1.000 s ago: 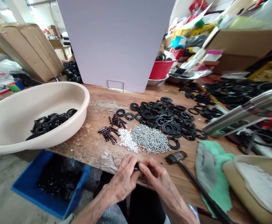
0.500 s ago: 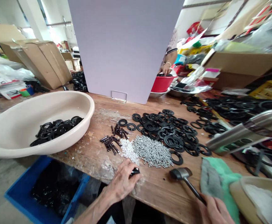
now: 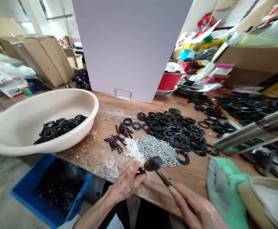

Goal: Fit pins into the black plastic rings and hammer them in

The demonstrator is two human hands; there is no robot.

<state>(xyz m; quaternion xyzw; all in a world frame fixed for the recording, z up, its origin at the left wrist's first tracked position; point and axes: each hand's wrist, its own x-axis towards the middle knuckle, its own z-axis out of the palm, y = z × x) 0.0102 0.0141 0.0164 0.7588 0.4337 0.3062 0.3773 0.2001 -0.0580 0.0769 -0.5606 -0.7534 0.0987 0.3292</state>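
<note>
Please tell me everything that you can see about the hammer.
The hammer is small: a dark, rounded, metal-looking head on a thin dark handle. The right hand grips the handle's lower end, so it slants up and leftward. Its head is beside the small black part pinched by the left hand at the edge of the wooden table, before the silver screws; contact between them cannot be told.

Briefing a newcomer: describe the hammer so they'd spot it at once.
On the wooden bench, find the silver screw pile near the front edge. Just before it the right hand holds the hammer: a dark head on a thin handle, unlike the loose rings around.
</note>
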